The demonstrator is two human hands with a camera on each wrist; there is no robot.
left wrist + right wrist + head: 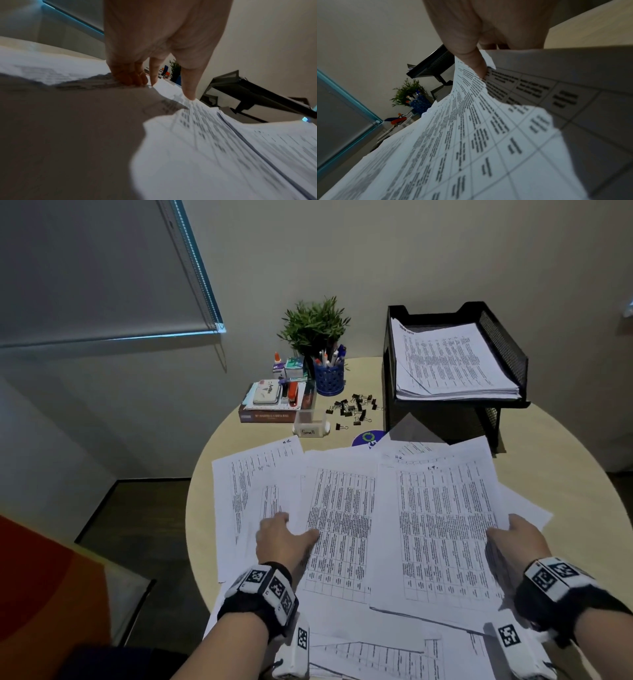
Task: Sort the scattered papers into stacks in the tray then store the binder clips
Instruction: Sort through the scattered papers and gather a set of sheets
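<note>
- The left hand lies on the scattered papers spread over the round counter, fingers curled and thumb pressing the sheets
- The right hand pinches the right edge of a raised sheet, thumb on top
- The black mesh tray at the back right holds 1 paper stack
- Binder clips lie loose just left of the tray, near a blue pen cup

White papers with black tables, black mesh tray, blue pen cup.
</note>
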